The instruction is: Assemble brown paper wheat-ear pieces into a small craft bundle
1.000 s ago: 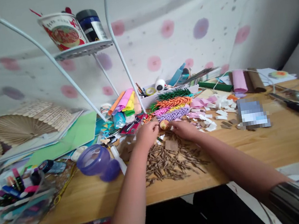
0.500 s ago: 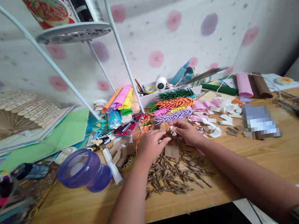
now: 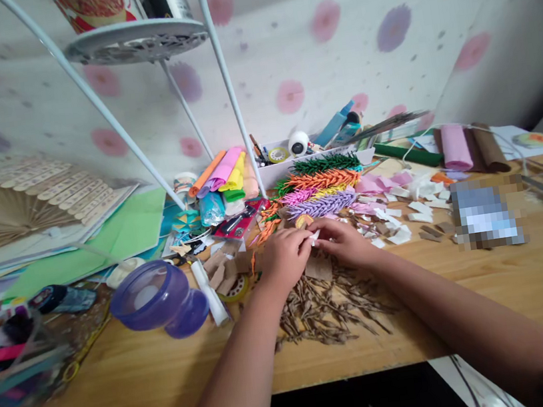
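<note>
My left hand [image 3: 286, 255] and my right hand [image 3: 343, 242] meet over the middle of the table. Their fingertips pinch a small white paper piece [image 3: 315, 238] from both sides. Below them spreads a heap of twisted brown paper strips [image 3: 332, 313], with a flat brown paper piece [image 3: 318, 269] on its upper part. Just behind the fingers is a small yellow-orange item [image 3: 304, 221], partly hidden. Beyond that lie braided sprigs in purple [image 3: 322, 205], orange [image 3: 326, 179] and dark green [image 3: 324, 164].
Cut white paper pieces [image 3: 400, 234] and pink ones [image 3: 372, 184] are scattered right of the sprigs. A purple translucent cup [image 3: 151, 298] lies at left, near a roll of tape [image 3: 236, 289]. A white rack [image 3: 142, 40] stands behind; crepe paper rolls [image 3: 455, 147] lie back right.
My left hand has closed its fingers and come against my right hand at the white paper piece. The camera view has shifted slightly.
</note>
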`<state>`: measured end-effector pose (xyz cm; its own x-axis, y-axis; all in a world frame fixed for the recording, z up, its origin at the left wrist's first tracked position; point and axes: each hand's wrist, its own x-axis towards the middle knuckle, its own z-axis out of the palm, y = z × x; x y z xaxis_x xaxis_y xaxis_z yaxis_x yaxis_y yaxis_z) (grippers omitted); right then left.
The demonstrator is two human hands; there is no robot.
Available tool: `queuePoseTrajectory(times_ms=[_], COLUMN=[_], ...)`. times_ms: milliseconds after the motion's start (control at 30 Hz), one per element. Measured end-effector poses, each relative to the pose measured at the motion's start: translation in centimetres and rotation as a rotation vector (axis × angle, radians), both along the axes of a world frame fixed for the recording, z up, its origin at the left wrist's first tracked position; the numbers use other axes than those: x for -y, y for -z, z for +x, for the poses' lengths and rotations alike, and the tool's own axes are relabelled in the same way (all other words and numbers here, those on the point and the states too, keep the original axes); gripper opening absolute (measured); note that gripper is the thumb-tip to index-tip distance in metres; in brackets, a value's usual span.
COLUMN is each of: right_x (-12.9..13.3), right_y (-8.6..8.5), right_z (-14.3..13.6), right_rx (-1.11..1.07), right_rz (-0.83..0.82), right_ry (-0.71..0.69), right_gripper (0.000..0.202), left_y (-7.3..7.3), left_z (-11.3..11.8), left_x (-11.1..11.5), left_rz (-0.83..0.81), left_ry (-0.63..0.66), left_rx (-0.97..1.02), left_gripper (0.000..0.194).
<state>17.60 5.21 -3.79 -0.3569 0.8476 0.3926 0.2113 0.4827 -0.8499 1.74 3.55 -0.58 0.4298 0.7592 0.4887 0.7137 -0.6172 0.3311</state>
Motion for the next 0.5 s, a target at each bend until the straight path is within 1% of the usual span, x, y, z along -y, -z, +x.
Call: queuePoseTrajectory(times_ms=[100,233,300,400,500], right_x=[0.26,0.47,0.48,0.41,0.25], right_y=[-0.23,-0.22,-0.27,-0.49,-0.7], right_z=[0.23,0.23,0.25,0.36,0.52], right_rx=[0.122,0.178,0.201,0.274,0.323], right_rz=[0.162,0.248,0.267,0.316,0.37], right_ry=[0.096,0.137,0.114,0.04,0.003], right_gripper=[0.022,0.021,0.025,0.032,0.034], left_y=[0.13,0.46,0.59,0.74,0.87], left_z=[0.08,0.05,-0.04,-0.24,-0.35], left_x=[0.02,-0.1,-0.21,-0.4,-0.53], left_rz=[-0.021,-0.06,-0.056,-0.021,-0.015], left_ry=[-0.009,-0.049,-0.077,-0.145,-0.188], left_rx=[0.063,0.118,0.134,0.147,0.149], left_gripper=[0.015,0.013,0.013,0.011,0.011])
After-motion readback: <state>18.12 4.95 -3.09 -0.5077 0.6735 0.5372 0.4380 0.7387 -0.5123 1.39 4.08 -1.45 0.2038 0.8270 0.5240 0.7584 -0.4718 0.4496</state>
